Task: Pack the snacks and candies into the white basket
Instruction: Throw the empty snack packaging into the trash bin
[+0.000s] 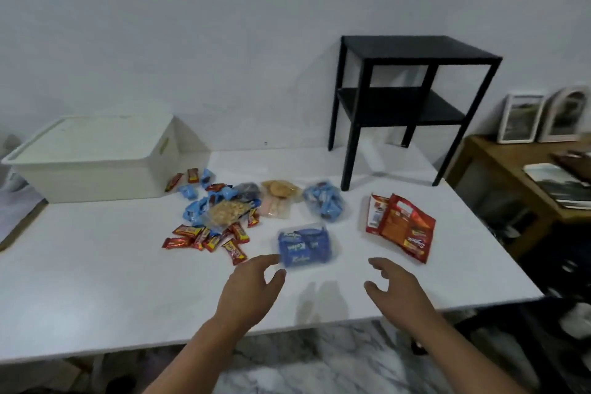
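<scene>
Both hands hang over the near part of the white table (96, 281), fingers loosely spread and holding nothing. The left hand (252, 288) has its fingertips just beside the near left corner of a blue packet (303, 245); whether they touch it I cannot tell. The right hand (396, 288) is a little apart from that packet, to its right. Farther right lie two red-orange snack bags (399, 227), overlapping. Beyond the blue packet sits a clear bag of pale blue candies (323, 200), and left of it a loose heap: small red bars (208, 238), blue wrapped sweets (195, 209), a bag of nuts (225, 211) and packed biscuits (278, 193). The white basket (92, 160) stands at the far left of the table, lid on, with a few candies just beside its right end. A black side table (412, 89) stands on the far right corner.
</scene>
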